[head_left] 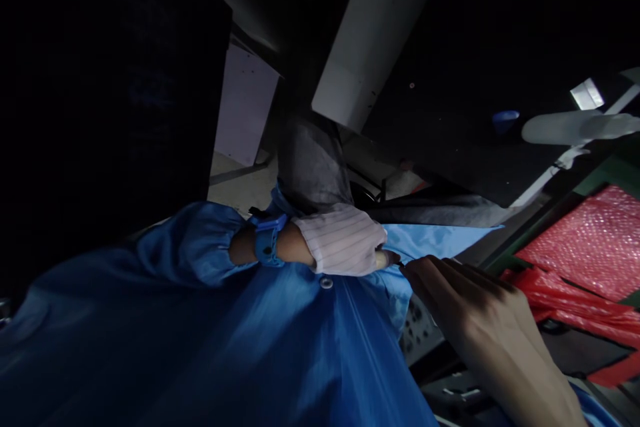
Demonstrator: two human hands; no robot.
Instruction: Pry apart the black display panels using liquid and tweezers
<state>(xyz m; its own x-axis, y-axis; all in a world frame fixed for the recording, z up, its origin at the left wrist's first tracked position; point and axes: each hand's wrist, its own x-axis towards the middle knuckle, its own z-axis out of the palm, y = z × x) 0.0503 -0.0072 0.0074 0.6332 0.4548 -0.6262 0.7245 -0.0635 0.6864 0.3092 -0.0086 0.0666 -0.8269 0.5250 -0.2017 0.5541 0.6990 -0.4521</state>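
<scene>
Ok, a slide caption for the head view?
Gloved left hand and bare right hand meet on a light blue cloth, red bubble wrap nearby.

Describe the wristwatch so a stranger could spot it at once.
Start at the shiny blue coat filling the lower left and follow its gathered sleeve rightward. The wristwatch sits on the bare wrist, between the sleeve and the white striped glove. It alone is a chunky blue strap against skin.

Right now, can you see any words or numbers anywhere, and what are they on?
No words, numbers or signs can be read anywhere.
Blue wristband: no readable marking.
White panel: blank, only a few small dots.
Pink bubble wrap: plain.
Everything else is too dark to tell.
</scene>
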